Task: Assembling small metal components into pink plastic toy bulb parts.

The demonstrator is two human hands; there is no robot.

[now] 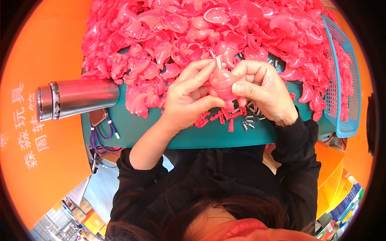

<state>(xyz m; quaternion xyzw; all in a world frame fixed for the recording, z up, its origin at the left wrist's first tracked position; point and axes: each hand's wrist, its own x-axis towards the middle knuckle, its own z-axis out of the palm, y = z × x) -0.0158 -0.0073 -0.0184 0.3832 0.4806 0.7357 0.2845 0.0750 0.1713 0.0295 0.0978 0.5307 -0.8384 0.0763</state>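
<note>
While both hands grip one pink plastic piece [223, 82] above the teal tabletop [181, 134], left hand [189, 96] steadies it and right hand [261, 90] pinches its top; small metal pins [249, 120] lie beneath, the pink parts heap [193, 32] beyond.

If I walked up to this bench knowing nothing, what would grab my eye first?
A great heap of glossy pink plastic shells fills the far side of the teal table, spilling against a blue mesh basket on the right. At the centre, the left hand and right hand together grip one pink shell piece, with small metal pins scattered just beneath. A steel flask lies on its side at the left.
</note>
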